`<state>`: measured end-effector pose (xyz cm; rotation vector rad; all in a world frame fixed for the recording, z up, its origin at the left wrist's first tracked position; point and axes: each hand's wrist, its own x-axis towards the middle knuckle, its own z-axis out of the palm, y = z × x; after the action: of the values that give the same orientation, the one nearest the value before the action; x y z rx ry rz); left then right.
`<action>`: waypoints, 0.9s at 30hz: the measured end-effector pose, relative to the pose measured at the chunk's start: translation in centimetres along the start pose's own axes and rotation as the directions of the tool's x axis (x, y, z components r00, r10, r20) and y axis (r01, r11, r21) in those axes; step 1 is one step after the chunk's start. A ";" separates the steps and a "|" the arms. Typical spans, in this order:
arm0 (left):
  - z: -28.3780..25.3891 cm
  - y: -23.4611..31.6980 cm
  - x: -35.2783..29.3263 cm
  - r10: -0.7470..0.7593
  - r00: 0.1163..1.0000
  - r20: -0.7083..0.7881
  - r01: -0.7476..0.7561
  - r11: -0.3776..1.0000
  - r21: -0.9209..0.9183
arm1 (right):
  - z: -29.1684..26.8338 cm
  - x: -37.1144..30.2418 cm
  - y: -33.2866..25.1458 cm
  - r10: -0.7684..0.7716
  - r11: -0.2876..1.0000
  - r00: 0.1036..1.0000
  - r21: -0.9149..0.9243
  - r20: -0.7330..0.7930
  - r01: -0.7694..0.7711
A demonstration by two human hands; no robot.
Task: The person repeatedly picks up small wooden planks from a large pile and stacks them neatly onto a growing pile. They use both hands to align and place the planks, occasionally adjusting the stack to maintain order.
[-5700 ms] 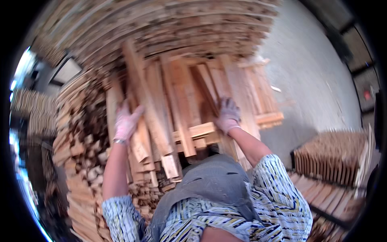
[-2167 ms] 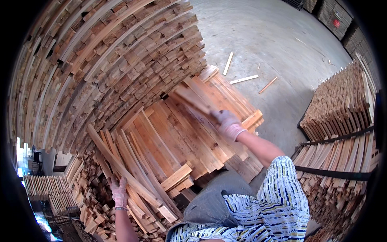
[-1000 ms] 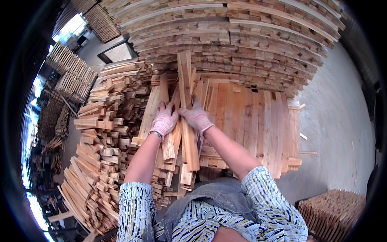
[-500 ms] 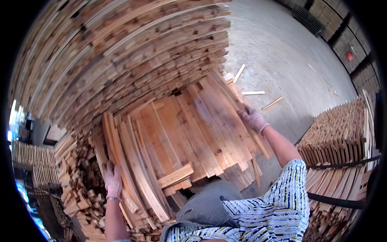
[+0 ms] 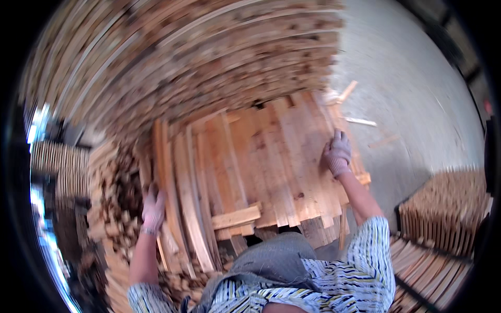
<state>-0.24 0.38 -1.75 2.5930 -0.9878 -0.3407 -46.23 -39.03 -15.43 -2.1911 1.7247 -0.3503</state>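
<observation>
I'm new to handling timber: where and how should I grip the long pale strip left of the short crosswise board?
Take the long pale strip by its near end, probably from the person's side with the left hand, closing across its narrow width. That end juts past the crosswise board toward the person, while the far end lies close to the tall wood stack.

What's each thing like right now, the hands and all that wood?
Left hand: gloved, at the long boards, grip unclear.
Right hand: gloved, at the flat boards, grip unclear.
Flat boards: side by side, ends uneven.
Tall stack: layered, blurred.
Left woodpile: jumbled.
Floor stick: lying loose.
</observation>
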 end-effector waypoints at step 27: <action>-0.5 2.6 -0.6 -0.144 0.990 -0.004 0.144 0.988 0.057 | -8.7 -13.5 -27.5 -0.304 0.252 0.936 0.963 0.175 -0.098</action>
<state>-2.05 -0.92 -0.24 2.7237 -0.8239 -0.3542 -28.30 -20.94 3.78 -1.2441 0.7054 -0.7765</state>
